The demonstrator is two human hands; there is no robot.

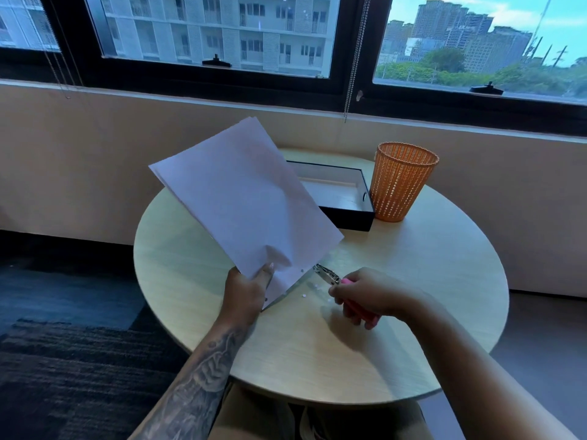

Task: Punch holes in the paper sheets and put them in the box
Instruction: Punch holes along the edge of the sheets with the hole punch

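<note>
Your stack of thin white paper sheets (241, 198) is held up off the table (413, 281), tilted, with its long flat face toward you and its bottom corner low over the near-middle of the round top. Your left hand (246, 292) pinches that bottom corner, thumb pressed on the front, fingers curled behind. There are a couple of tiny round holes along the lower edge.

Just beside that edge is the shiny metal nose of the hole punch (327, 276). Your right hand (365, 296) is wrapped tight around its pink handles. I can't tell if the nose actually touches the paper. A few little white paper dots (309, 289) lie on the table under it.

The table is pale wood-grain, smooth, with a curved rim. Toward its far edge sits the box (343, 198), a shallow rectangle, black outside, pale inside, lid off, partly hidden behind the sheets. Just beside its right end stands an orange plastic basket (401, 182), round, tapered, with mesh-like perforated walls.
</note>
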